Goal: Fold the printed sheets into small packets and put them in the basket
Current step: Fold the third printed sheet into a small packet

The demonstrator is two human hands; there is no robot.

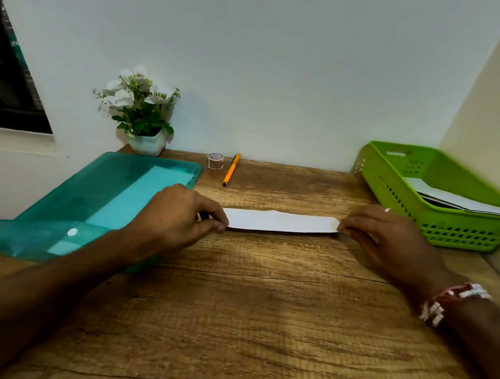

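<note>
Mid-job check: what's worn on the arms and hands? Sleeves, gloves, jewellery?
No sleeves or gloves: both forearms are bare. The right hand has a pale ring on one finger and a red and white wristband at its wrist. The left hand wears nothing visible.

The folded sheet (282, 222) lies across the middle of the desk (261, 312); the left hand (176, 215) pinches its left end, the right hand (390, 239) its right end; the document folder (89, 198) lies to its left, overhanging the desk's edge; behind the folder stands the potted plant (148, 143); right of that the tape roll (215, 160), the pen (231, 170) just beside it; the basket (458, 237) sits rear right, papers (455, 200) inside.
</note>
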